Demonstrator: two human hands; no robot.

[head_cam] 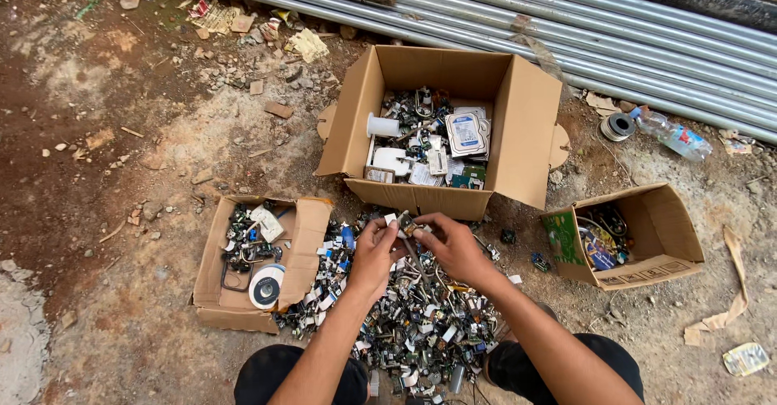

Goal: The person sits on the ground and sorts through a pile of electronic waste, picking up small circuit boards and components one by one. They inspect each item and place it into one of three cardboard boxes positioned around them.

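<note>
Low box (243,279) of parts at left. Left hand (374,255) and right hand (455,247) meet over the scrap pile (421,324), both pinching one small component (407,225) between fingertips, its long axis running hand to hand. Big carton (526,130) beyond; small carton (655,243) at right.

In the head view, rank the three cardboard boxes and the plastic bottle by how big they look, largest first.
1. Middle box, behind the hands.
2. Left box and right box look alike in size; I would not rank them.
3. Plastic bottle, clearly smallest, though farther from the camera.
</note>
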